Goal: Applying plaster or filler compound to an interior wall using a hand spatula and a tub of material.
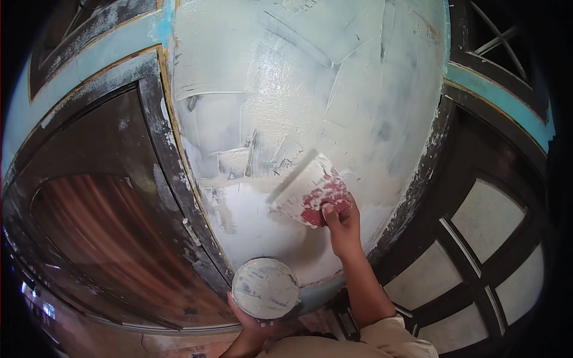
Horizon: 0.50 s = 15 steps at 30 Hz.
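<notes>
My right hand (pixel 342 222) grips a wide red putty spreader (pixel 315 192), its face smeared with white putty. The spreader's straight edge is at or very near the wall (pixel 286 89), throwing a shadow to its left; I cannot tell if it touches. White-grey putty covers most of the wall in uneven, streaked patches, wet and shiny in the upper middle. Below and left of the spreader, my left hand (pixel 250 318) supports a round, flat, putty-covered disc or lid (pixel 265 288) from beneath. Its fingers are mostly hidden behind the disc, and white specks dot the hand.
To the left stands a dark wooden door (pixel 89 143) with a reddish-brown curtained panel, its frame (pixel 156 101) spotted with putty. On the right is another dark door (pixel 453 197) with pale panes (pixel 487 218). Turquoise paint (pixel 501 89) borders the frames.
</notes>
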{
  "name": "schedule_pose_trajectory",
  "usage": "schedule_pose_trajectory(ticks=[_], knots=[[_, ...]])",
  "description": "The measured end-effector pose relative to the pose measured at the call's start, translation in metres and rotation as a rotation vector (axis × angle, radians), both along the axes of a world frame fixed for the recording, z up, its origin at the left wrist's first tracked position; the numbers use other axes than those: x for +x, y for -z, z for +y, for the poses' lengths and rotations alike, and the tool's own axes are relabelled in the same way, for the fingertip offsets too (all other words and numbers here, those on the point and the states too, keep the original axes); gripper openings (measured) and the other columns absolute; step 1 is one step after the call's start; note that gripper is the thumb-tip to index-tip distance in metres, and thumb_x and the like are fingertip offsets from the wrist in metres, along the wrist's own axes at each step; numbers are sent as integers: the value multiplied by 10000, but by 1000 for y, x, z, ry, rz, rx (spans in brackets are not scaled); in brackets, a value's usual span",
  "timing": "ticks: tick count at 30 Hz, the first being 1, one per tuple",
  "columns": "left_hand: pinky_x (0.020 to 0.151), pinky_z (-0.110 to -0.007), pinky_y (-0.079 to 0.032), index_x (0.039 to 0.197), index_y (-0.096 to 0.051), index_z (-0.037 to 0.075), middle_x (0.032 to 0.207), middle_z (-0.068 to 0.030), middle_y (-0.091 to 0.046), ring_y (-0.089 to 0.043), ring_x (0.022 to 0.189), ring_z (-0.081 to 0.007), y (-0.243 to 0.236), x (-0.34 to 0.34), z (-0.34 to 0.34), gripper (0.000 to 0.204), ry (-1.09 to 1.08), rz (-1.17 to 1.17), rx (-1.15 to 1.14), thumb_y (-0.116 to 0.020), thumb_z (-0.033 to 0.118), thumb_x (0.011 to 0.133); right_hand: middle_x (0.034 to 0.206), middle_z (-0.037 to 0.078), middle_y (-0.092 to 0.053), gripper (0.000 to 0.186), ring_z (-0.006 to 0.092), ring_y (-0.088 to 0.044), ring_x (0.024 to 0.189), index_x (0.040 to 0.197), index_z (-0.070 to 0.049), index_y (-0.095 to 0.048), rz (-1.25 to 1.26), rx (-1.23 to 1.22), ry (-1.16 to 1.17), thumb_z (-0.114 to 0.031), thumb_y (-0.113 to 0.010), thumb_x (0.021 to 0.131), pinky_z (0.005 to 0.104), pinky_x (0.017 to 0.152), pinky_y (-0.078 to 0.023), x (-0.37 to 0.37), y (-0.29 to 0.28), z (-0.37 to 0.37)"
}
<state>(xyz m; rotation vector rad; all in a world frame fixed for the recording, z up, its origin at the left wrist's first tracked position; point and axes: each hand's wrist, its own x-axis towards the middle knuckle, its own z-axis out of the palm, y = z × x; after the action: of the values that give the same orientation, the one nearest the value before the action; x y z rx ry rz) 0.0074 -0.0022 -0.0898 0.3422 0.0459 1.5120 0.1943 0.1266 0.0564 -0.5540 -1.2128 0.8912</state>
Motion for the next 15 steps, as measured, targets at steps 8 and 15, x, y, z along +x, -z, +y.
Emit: schedule_pose_trajectory(ticks=[8, 15], knots=[[1134, -493, -347, 1537, -187, 162, 1504, -133, -342, -393, 1379, -326, -15, 11, -3, 731, -331, 352, 317, -341, 605, 976, 1096, 68, -645, 309, 114, -617, 983, 1259, 10, -506, -22, -55, -28, -122, -589, 991, 276, 858, -509, -5, 19, 17], [1127, -519, -355, 1499, -361, 195, 1504, -79, -409, -437, 1354, -338, -2, 6, 1, 825, -263, 284, -43, -259, 762, 909, 1120, 67, -643, 304, 120, -619, 1003, 1256, 13, -517, -26, 6, -81, -120, -590, 992, 285, 885, -502, -8, 15, 14]])
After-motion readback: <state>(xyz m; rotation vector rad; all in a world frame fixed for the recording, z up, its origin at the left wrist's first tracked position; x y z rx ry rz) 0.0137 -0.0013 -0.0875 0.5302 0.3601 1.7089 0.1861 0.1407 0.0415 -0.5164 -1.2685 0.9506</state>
